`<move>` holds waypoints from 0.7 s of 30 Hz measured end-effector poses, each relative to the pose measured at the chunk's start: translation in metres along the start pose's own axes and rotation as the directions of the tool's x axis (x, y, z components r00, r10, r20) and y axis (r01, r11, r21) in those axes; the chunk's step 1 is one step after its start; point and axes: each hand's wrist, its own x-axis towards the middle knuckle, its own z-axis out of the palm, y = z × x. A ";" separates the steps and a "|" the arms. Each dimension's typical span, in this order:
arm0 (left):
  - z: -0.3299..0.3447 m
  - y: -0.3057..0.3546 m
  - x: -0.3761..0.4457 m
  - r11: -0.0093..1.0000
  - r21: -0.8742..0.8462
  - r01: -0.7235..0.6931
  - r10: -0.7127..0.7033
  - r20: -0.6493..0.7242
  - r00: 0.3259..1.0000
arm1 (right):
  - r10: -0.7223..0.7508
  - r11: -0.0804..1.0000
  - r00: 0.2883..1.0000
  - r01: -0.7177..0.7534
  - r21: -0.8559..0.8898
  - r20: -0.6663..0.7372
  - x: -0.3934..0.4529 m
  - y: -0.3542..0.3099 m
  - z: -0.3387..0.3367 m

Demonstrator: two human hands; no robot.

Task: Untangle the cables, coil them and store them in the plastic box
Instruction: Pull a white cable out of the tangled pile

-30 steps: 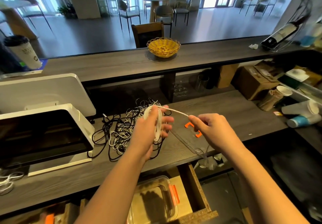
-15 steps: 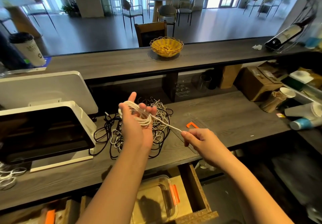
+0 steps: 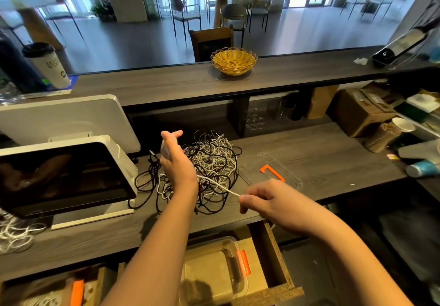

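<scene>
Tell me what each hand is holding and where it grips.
Both hold one white cable. The right hand pinches its free stretch; the left hand holds the coiled part, with fingers extended.

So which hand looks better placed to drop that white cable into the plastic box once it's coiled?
Probably the left hand: the white cable is wound around it, and its forearm passes right above the clear plastic box in the open drawer. The right hand only pinches the cable's free end.
</scene>
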 end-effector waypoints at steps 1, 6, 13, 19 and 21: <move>-0.001 -0.003 -0.001 0.995 0.100 -0.025 0.020 0.049 0.999 | -0.029 1.000 1.000 0.029 -0.001 -0.008 0.000 -0.001 0.000; -0.001 -0.018 -0.002 0.914 0.398 -0.082 -0.076 0.367 0.927 | -0.143 0.988 0.982 0.149 0.048 -0.122 -0.002 -0.007 -0.003; 0.003 -0.026 -0.024 0.849 0.524 -0.070 -0.407 0.732 0.546 | -0.227 0.970 0.939 0.242 0.027 -0.258 0.003 -0.006 -0.026; 0.004 -0.008 -0.051 0.795 0.599 0.095 -0.606 0.773 0.191 | -0.187 0.976 0.841 0.216 -0.003 -0.507 0.006 0.006 -0.031; 0.003 -0.002 -0.056 0.784 0.614 0.091 -0.620 0.776 0.115 | -0.166 0.980 0.800 0.199 -0.006 -0.576 0.005 0.010 -0.031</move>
